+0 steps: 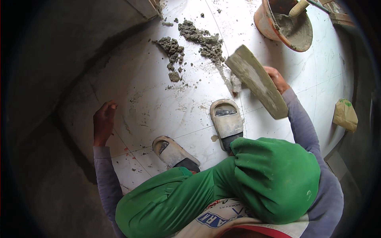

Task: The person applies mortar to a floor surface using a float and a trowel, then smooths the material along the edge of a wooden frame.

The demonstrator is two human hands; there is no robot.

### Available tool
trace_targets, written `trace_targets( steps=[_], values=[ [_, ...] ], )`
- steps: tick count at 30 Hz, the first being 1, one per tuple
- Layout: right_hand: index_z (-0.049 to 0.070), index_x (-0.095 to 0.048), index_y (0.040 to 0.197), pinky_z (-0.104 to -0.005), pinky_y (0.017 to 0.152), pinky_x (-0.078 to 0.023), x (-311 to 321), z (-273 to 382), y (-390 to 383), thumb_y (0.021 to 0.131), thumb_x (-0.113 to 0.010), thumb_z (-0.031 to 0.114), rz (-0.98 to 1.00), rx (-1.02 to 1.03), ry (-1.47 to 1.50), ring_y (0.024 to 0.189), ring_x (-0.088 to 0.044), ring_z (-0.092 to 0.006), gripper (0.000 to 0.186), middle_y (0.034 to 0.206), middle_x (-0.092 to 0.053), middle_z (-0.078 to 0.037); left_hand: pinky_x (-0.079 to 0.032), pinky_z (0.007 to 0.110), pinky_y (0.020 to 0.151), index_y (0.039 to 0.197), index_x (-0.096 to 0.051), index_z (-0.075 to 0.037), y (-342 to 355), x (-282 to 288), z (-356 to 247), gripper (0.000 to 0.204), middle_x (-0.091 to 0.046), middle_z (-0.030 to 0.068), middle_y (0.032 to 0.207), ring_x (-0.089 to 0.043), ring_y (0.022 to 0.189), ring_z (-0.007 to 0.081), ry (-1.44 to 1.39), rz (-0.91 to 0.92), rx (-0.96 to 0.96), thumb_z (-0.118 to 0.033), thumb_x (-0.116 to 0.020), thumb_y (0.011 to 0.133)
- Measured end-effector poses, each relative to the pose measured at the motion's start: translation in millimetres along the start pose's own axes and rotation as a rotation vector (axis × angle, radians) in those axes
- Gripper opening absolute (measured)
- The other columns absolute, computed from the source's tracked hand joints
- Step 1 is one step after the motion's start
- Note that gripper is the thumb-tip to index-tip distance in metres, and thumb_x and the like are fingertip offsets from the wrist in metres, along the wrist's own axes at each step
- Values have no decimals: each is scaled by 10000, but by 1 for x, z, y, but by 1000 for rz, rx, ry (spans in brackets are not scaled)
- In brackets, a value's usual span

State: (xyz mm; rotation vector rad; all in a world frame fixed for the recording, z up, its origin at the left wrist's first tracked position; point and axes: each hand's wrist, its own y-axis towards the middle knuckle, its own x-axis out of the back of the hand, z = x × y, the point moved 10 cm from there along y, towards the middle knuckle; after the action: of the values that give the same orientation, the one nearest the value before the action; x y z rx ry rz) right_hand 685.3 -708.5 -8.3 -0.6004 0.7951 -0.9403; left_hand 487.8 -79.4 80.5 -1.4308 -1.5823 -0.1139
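Note:
My right hand (pixel 278 80) is closed at the far side of a long plastering float (pixel 257 81), a flat board smeared with grey-brown mortar. It is tilted above the floor, and its grip is hidden behind the board. My left hand (pixel 104 122) is off to the left near the wall, fingers curled together, with nothing visible in them. Crumbly grey mortar (pixel 202 39) lies in heaps on the tiles ahead, with a smaller pile (pixel 171 52) to its left. A small pale lump (pixel 236 82) sits partly behind the float's left edge.
An orange bucket (pixel 265 23) with wet mortar and a pale-handled tool (pixel 299 8) leans at the upper right. A crumpled brown paper bag (pixel 345 115) lies by the right wall. A dark wall (pixel 59 43) bounds the left. My slippered feet (pixel 227 119) are on the white tiles.

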Motion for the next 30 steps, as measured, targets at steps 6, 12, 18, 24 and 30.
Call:
trace_targets(
  steps=[6,12,18,24,30],
  values=[
    [-31,-659,1429,-263,871,-585,3,1,-72,1090,-685,395,-116,101,128,1009,-709,-93,545,1238,-752,-82,-544,364,1072,1330,-736,8,21,1,-77,358,-812,171,1228,-761,1200,240,68,41,-114,-249,-630,1104],
    [1,-698,1236,-252,765,-529,-136,168,-10,1006,-766,431,59,528,-458,826,-644,-68,493,968,-730,-26,-556,387,1077,1350,-728,14,20,6,-108,368,-789,209,1283,-756,1238,288,154,120,-185,-233,-645,1090],
    [-19,-682,1262,-425,767,-612,-165,256,116,1015,-681,235,-581,960,-1373,845,-760,-333,353,1081,-778,-230,-567,424,1073,1343,-728,21,8,5,-123,364,-768,232,1318,-742,1260,354,227,138,-221,-215,-654,1076],
    [26,-703,1398,-461,853,-634,-161,227,155,1031,-727,345,-460,852,-1454,875,-789,-331,487,1060,-816,-226,-562,434,1083,1351,-720,26,-15,-7,-61,385,-768,234,1316,-741,1257,365,195,151,-71,-229,-659,1069],
    [80,-726,1397,-471,895,-628,-197,195,122,1005,-736,321,-352,774,-1426,961,-786,-394,460,1097,-809,-228,-558,430,1087,1356,-718,23,-18,-24,-30,404,-769,233,1314,-741,1255,362,176,218,-45,-249,-661,1063]
  ],
)
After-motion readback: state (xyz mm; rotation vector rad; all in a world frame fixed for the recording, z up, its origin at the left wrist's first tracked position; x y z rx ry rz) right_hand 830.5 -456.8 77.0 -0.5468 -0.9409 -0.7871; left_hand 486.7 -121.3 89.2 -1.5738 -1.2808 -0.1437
